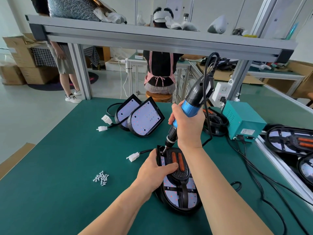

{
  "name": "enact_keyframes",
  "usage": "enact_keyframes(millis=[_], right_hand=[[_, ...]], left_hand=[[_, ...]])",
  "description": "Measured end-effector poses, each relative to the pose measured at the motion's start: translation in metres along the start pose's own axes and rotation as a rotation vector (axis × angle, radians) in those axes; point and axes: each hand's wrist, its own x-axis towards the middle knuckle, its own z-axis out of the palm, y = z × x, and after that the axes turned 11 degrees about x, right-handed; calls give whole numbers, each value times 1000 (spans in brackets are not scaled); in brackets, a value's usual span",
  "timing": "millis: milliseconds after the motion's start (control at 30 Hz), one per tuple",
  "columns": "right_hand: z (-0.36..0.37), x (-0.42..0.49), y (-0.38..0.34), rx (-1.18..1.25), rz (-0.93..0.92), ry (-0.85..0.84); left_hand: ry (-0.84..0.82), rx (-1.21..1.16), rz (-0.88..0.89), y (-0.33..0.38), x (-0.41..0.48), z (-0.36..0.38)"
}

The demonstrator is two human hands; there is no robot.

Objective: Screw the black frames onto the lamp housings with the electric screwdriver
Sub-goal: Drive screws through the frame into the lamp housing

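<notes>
A lamp housing [171, 196] lies on the green mat in front of me, with a black frame [182, 175] carrying two orange strips on top of it. My left hand [155, 170] grips the housing's left edge, thumb pressed on the frame. My right hand [188, 126] grips the blue and black electric screwdriver [193, 100], tilted, its bit down at the housing's top left corner. A small pile of silver screws [101, 178] lies to the left.
Two more lamp housings [144, 119] without frames lean together at the back, with white plug connectors [105, 119] beside them. A teal power box [243, 122] stands at the right, cables trailing over the mat. Framed lamps [291, 139] sit at the far right. People are beyond the bench.
</notes>
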Motion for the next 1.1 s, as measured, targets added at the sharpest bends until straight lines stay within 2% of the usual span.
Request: enact_keyframes(millis=[200, 333, 467, 600, 667, 767, 867, 1000, 1100], right_hand=[[-5, -1, 0, 38, -5, -27], [-13, -2, -4, 89, 56, 2], [-22, 8, -23, 180, 51, 94], [-43, 26, -54, 251, 35, 276], [-67, 34, -62, 135, 160, 331], [-107, 34, -60, -138, 473, 322], [-134, 19, -41, -276, 635, 305], [-152, 0, -8, -317, 627, 375], [-166, -10, 4, -710, 539, 381]], left_hand=[[14, 25, 13, 0, -1, 0], [4, 49, 16, 1, -4, -1], [-12, 57, 23, 4, -7, -3], [-12, 49, 22, 5, -6, -3], [-14, 37, 25, 5, -7, -3], [-25, 32, 28, 5, -6, -3], [-34, 31, 29, 5, -5, -4], [-34, 24, 23, 6, -5, -3], [-32, 29, 29, 7, -6, -3]])
